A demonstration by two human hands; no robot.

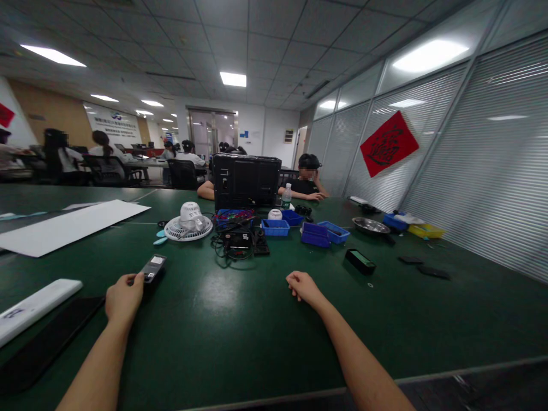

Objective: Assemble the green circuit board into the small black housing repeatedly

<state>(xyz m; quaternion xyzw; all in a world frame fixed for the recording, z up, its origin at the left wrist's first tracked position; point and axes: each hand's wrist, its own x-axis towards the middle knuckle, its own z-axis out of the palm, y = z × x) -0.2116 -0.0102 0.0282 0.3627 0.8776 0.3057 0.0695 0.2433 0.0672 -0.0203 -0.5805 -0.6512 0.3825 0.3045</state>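
Grey device (154, 266) sits one to two o'clock off our left hand (124, 298), which pinches its near end — long axis toward one. From our right hand (303, 288), loosely curled, nothing visible inside — nine o'clock, well apart.

Grey device (154, 268), white label (157, 260) facing up

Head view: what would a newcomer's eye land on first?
Likely the red diamond-shaped sign on the partition at right, then the large black casing at the far middle of the green table. Nearer, at left, the left hand grips a small grey device.
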